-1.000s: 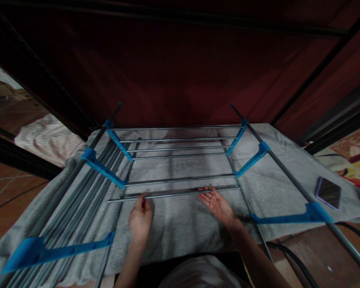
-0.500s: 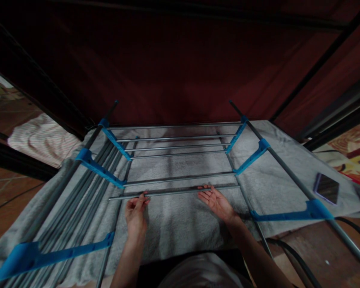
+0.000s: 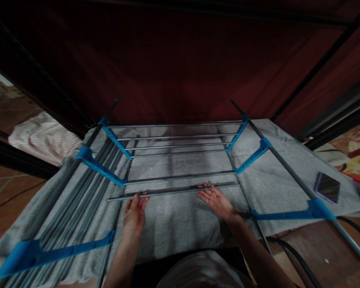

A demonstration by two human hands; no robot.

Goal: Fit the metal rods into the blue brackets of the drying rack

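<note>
A thin grey metal tube (image 3: 174, 191) lies crosswise in both hands. My left hand (image 3: 135, 206) pinches it near its left end, thumb on top. Under its right part, my right hand (image 3: 212, 197) supports it with the palm up and the fingers curled beneath. Around them stands a rack frame of grey tubes with blue plastic brackets, such as the left bracket (image 3: 100, 168) and the right bracket (image 3: 252, 157). Just beyond the held tube, a crossbar (image 3: 180, 177) spans between these two brackets.
Several loose grey tubes (image 3: 84, 200) lie along the left side on a grey blanket (image 3: 174, 228). A phone (image 3: 327, 187) rests on the blanket at the right. Behind the rack rises a dark red panel (image 3: 174, 80). A striped cloth (image 3: 43, 138) lies at far left.
My left hand has shifted slightly left along the tube and turned, its thumb now on top. The tube has moved slightly left. My right hand is almost unmoved.
</note>
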